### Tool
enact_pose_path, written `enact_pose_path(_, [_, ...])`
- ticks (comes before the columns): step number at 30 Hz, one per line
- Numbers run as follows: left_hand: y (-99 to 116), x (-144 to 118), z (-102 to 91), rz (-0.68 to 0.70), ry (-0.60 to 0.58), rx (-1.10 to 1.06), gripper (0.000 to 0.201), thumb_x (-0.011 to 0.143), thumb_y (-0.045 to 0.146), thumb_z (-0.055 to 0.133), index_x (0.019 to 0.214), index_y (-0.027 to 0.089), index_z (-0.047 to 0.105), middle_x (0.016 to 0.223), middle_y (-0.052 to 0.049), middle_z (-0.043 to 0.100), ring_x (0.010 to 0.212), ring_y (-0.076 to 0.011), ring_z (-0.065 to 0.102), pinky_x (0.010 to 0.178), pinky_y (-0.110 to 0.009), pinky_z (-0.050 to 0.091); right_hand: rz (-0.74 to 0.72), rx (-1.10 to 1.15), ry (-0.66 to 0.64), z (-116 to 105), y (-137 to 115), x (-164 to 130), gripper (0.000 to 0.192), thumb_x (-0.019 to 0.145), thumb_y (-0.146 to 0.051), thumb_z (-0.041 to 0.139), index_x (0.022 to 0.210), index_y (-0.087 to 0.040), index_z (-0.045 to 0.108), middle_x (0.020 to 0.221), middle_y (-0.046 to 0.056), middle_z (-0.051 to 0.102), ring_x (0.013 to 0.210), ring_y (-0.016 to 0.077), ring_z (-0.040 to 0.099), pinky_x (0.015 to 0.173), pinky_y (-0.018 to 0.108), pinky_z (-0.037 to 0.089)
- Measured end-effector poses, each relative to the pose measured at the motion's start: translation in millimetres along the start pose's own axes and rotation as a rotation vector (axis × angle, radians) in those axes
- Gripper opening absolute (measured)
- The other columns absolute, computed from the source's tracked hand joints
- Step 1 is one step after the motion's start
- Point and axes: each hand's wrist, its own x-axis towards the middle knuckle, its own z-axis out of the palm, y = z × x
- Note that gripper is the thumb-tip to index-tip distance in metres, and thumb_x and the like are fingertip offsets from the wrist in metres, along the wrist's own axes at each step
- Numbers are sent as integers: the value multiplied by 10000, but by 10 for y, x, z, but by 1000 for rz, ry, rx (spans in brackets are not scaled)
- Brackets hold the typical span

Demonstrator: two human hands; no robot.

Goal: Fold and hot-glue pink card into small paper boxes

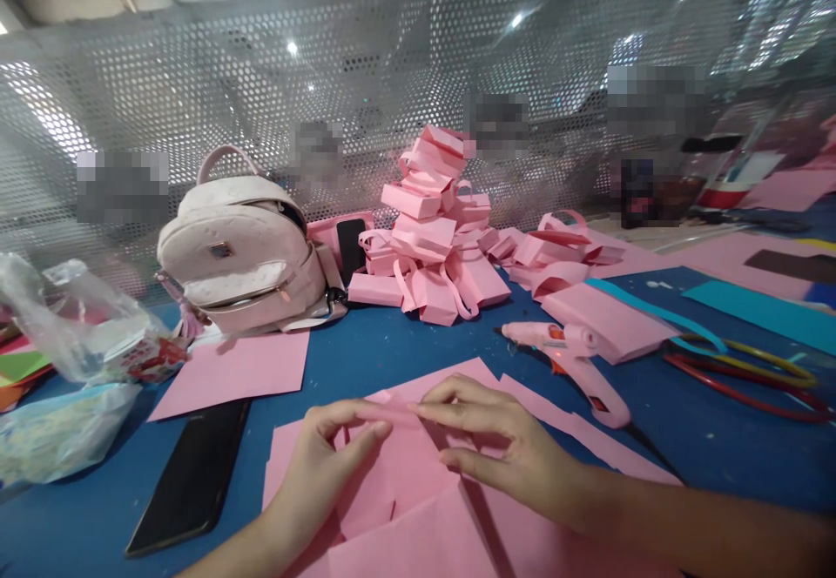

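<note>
Both hands meet on a pink sheet [398, 465] lying on the blue table [366, 352]. The left hand [320, 465] and right hand [502, 447] each pinch its raised folded edge between thumb and fingertips, closed on the paper. More pink sheets lie under and around it. Just right of the sheet rests a pink glue gun [575, 365]; left of it, a black phone [192, 473]. Beyond the sheet stands a pile of pink paper bags [434, 238], with a pale backpack [245, 252] to the pile's left.
</note>
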Motion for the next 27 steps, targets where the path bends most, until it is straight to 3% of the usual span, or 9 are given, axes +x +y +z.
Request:
enact_pose_path(6, [27, 2, 14, 14, -5, -11, 91, 776, 314, 761, 744, 280, 840, 789, -28, 823, 744, -228, 752, 706, -281, 573, 31, 69, -7, 2, -4, 5, 382, 944, -327, 667, 1321, -388, 664, 1077, 59, 588, 983, 193, 551, 887, 342, 505])
enact_pose_path(17, [43, 6, 7, 25, -65, 7, 120, 813, 288, 738, 782, 280, 855, 791, -37, 823, 720, -215, 738, 676, -256, 553, 96, 184, -1, 33, -14, 8, 290, 934, -370, 674, 1214, -330, 738, 1100, 70, 561, 1001, 203, 565, 744, 292, 534])
enact_pose_path(23, [60, -7, 10, 80, -158, 50, 163, 871, 269, 694, 832, 277, 852, 826, -43, 823, 788, -225, 754, 733, -264, 557, 139, 134, 89, 117, 10, 22, 186, 912, -377, 714, 1064, -288, 776, 997, 31, 583, 825, 147, 567, 696, 268, 478])
enact_pose_path(27, [4, -44, 28, 138, -108, 102, 142, 869, 264, 702, 780, 247, 811, 775, -34, 796, 749, -207, 730, 689, -240, 538, 160, 122, 170, 177, -19, 36, 185, 849, -407, 782, 948, -251, 777, 929, 24, 616, 803, 155, 572, 690, 277, 458])
